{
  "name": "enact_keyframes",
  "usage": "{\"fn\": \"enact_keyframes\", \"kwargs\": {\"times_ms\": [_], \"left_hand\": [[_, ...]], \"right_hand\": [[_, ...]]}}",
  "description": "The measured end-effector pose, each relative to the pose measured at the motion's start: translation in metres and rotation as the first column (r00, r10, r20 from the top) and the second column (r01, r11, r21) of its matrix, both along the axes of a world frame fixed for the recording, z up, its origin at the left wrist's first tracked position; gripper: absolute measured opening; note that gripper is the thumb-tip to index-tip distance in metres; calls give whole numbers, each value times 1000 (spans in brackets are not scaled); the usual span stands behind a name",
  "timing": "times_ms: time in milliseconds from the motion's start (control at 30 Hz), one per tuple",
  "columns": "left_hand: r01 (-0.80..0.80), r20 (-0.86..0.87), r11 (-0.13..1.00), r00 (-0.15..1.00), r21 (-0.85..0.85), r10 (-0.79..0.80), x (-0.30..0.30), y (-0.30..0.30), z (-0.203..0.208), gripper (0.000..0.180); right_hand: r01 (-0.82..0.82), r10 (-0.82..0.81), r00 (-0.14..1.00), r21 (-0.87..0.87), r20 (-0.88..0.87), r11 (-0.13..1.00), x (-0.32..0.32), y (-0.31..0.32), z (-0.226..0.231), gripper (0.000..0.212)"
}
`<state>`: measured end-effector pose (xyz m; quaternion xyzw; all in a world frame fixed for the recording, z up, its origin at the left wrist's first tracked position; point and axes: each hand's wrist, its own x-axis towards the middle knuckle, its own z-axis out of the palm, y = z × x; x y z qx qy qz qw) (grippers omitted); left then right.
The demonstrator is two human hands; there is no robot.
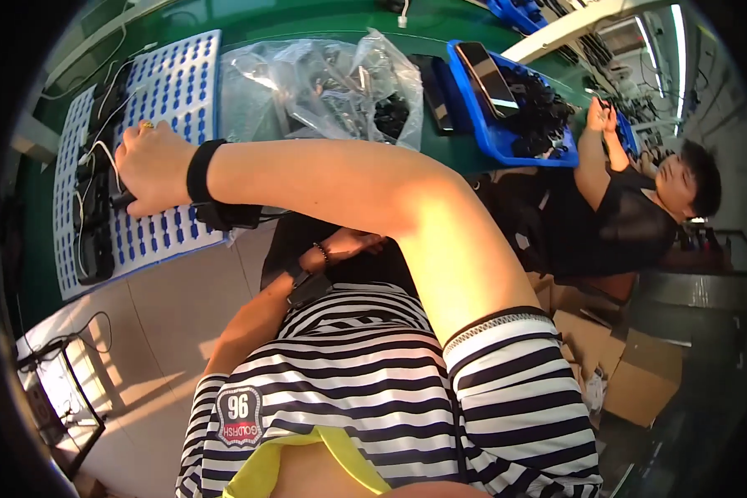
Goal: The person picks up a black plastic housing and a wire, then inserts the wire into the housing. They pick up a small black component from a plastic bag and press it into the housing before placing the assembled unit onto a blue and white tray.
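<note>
My right arm reaches across to the left, and my right hand (153,168) is closed round a small black block (122,200), mostly hidden by the fingers. It is over a row of black power strips (96,241), where thin white cables (101,149) run. Beneath lies a white board (174,83) with rows of blue slots. My left hand (346,251) rests in my lap below the right forearm. Its fingers are partly hidden, and I see nothing held in it. A black band with a dark box is on each wrist.
Clear plastic bags (307,87) with black parts lie on the green table (253,25). Right of them are a dark phone-like slab (432,93) and a blue bin (473,112) with black parts and a phone (485,79). A co-worker (622,216) sits right, near cardboard boxes (643,373).
</note>
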<state>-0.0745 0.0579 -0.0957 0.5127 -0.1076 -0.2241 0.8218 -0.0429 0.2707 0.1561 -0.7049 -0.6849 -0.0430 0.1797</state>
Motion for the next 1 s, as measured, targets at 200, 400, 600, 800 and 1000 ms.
{"fn": "enact_keyframes", "kwargs": {"times_ms": [200,400,600,800,1000], "left_hand": [[4,-16,994,1000,108,-3,-2,3,29,34],[73,-87,992,994,102,-64,0,5,25,42],[177,42,958,981,226,-191,1,17,52,44],[272,-21,960,961,-60,-274,6,6,86,49],[423,-104,853,875,-306,-472,-7,-15,97,59]], "right_hand": [[-4,8,999,71,-53,997,45,-28,39,55],[27,-9,995,178,-98,984,50,-151,167,57],[53,35,924,218,-382,975,27,-293,158,69],[185,-337,536,-281,-774,942,10,-407,41,78],[420,-602,590,-432,-538,798,-7,-456,-40,71]]}}
